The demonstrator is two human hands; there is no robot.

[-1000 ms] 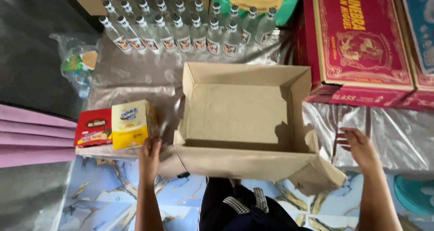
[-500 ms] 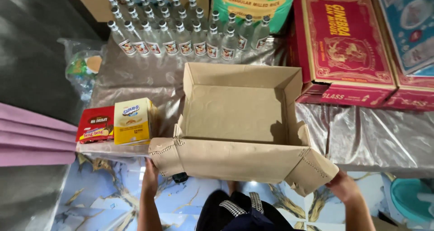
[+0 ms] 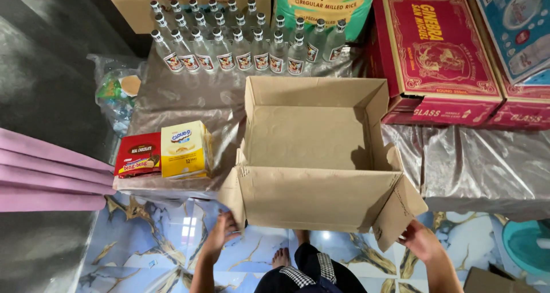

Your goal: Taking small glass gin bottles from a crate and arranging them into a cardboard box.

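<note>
The big cardboard box (image 3: 312,155) sits open and empty in the middle of the foil-covered table (image 3: 475,167), its near wall hanging over the table's front edge toward the person. The left hand (image 3: 220,235), down at about seven o'clock from the box, has its fingers spread and curled up against the lower left flap, touching the cardboard rather than clamped round it. The right hand (image 3: 421,241), at about five o'clock, cups under the flap that splays out at the right corner, open-fingered too, with the thumb side against the card. To my eye the box is being steadied or drawn by its two front flaps, both of them splayed out loose. Any further handling would want a firmer hold on the corners, since loose flaps bend before the box shifts. At nine o'clock from the box, just beside it, lie a yellow snack carton (image 3: 184,149) and a red chocolate carton (image 3: 138,154), touching one another. At eleven to twelve o'clock stand rows of clear glass bottles (image 3: 240,40), close behind the box's far wall. At two o'clock rests a red printed case (image 3: 441,52), near the box's right wall. Bare toes show on the marbled blue floor (image 3: 154,241) below.
</note>
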